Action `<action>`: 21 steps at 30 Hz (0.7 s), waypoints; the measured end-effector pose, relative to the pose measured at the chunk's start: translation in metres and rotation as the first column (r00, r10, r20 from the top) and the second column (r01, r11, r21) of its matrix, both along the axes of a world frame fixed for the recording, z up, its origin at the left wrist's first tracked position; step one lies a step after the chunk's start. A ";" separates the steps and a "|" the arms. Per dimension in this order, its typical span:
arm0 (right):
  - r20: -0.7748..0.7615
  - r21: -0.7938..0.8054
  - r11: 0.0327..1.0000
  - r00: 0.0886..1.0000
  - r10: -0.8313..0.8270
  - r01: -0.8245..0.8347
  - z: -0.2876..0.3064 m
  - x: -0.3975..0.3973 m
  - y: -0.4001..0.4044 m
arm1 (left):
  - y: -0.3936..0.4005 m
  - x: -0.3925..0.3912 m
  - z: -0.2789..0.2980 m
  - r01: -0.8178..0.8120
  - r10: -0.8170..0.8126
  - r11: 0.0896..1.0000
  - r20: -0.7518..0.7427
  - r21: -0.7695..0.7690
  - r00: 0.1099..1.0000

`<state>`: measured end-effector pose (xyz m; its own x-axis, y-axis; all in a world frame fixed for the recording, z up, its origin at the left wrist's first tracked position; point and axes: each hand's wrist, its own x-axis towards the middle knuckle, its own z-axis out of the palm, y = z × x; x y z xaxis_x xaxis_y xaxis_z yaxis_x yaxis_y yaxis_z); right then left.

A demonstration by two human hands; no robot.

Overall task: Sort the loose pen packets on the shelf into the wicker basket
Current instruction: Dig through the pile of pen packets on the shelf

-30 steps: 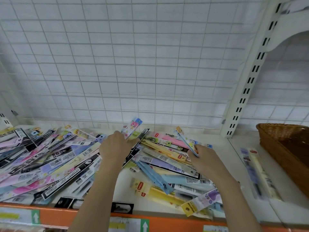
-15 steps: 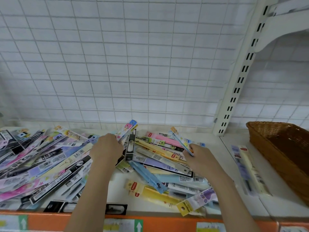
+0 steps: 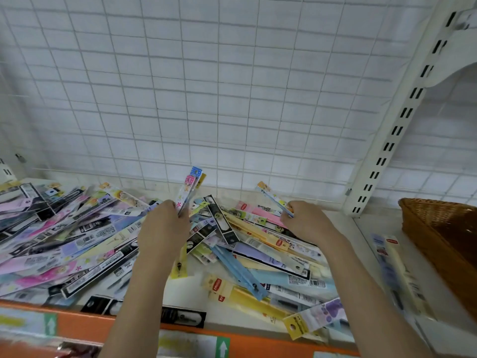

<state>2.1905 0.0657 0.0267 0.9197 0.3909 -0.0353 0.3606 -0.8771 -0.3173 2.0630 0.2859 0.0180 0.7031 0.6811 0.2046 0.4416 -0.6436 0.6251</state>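
Packets: loose pen packets (image 3: 85,244) lie heaped across the left and middle of the shelf (image 3: 343,228); two more lie to the right, near the basket.
Left hand: left hand (image 3: 162,228) grips a small bunch, the flowered packet (image 3: 188,188) foremost, standing up toward the far grid wall; fingers curled round its lower end.
Right hand: right hand (image 3: 307,223) pinches a slim blue-and-orange packet (image 3: 275,198) by its near end, tilted up and to the left.
Basket: wicker basket (image 3: 444,236) sits at the far right of the shelf, well apart from both hands; inside looks bare where visible.
Step in hand: lifting picked packets clear of the heap, I judge.
Doing it well: raise them fully before swinging right, so no trailing end drags neighbours off the near edge; lay them lengthwise in the basket.
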 end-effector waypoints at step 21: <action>-0.132 -0.179 0.978 0.988 0.082 -0.105 -0.003 0.040 0.009 | 0.001 0.003 -0.006 0.067 -0.067 0.998 -0.057 -0.006 0.996</action>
<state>2.2303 0.0745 0.0240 0.8635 0.4509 -0.2261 0.4120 -0.8891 -0.1996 2.0657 0.2868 0.0117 0.7577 0.6328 0.1597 0.4328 -0.6703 0.6028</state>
